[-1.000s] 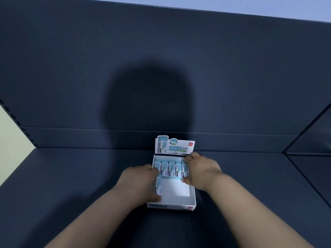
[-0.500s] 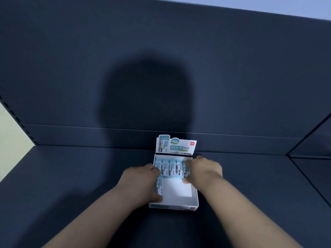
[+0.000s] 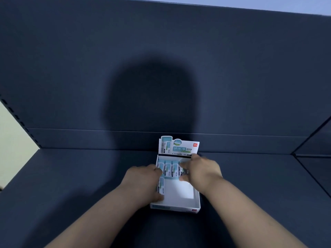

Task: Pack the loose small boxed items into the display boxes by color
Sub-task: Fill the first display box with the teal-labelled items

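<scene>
Centrally on the dark shelf (image 3: 71, 176) stands the white display box (image 3: 196, 199). Its header card (image 3: 179, 147) bears a red "deli" logo; the remaining print is unreadable. Left hand (image 3: 143, 183) grips the front small box (image 3: 161, 187) at the left wall. Right hand (image 3: 202, 172) pinches the rightmost small box (image 3: 184, 171) of the teal back row.

Right hand (image 3: 200, 171) blurred, half-hiding rightmost small box (image 3: 184, 171), both forearms (image 3: 107, 221) cut by bottom edge

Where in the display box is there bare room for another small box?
The bare floor of the display box, front right: bordered by the back row of blue boxes, the single blue box along the left wall, and the front and right walls. The back row is crowded, with the left hand and right hand at its ends.
</scene>
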The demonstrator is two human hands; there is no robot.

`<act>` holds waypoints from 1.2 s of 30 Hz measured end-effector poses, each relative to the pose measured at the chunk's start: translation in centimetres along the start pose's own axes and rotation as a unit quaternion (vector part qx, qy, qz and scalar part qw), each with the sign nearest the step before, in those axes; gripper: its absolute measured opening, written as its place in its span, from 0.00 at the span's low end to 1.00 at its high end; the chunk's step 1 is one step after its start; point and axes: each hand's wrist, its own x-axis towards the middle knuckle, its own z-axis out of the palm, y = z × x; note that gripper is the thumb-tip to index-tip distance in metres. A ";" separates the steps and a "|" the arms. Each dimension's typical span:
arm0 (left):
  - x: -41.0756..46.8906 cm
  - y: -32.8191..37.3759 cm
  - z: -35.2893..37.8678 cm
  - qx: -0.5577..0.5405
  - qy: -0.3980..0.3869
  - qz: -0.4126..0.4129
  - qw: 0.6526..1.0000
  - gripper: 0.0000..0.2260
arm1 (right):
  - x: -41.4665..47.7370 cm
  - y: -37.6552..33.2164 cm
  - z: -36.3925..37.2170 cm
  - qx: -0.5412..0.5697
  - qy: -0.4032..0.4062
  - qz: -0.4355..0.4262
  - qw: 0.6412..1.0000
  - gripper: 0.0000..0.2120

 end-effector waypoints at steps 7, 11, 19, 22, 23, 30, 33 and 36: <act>0.2 -0.3 -0.3 0.015 -0.019 -0.014 1.000 0.27 | 0.3 -0.5 0.1 -0.028 -0.016 -0.003 0.999 0.20; 0.3 -0.2 -0.6 0.032 -0.039 -0.016 0.999 0.25 | -0.1 -0.5 0.3 -0.017 0.025 -0.020 0.999 0.21; 0.5 0.4 -1.0 0.065 -0.092 -0.027 0.993 0.20 | -0.1 -1.4 0.6 -0.042 0.030 -0.065 0.997 0.22; 0.5 0.7 -1.1 0.072 -0.093 -0.032 0.993 0.19 | 0.2 -1.3 1.0 -0.032 0.043 -0.078 0.996 0.24; 0.5 0.7 -1.1 0.072 -0.093 -0.034 0.992 0.19 | 0.3 -1.3 1.1 -0.032 0.046 -0.086 0.995 0.24; 0.6 1.0 -1.0 0.051 -0.097 -0.053 0.993 0.24 | 1.0 -1.2 1.7 -0.064 0.068 -0.135 0.986 0.17; 0.6 1.1 -1.1 0.043 -0.088 -0.060 0.993 0.25 | 1.3 -1.3 1.9 -0.083 0.080 -0.158 0.981 0.16; 0.5 1.2 -0.9 0.045 -0.089 -0.058 0.993 0.26 | 1.5 -1.3 2.2 -0.083 0.083 -0.170 0.978 0.14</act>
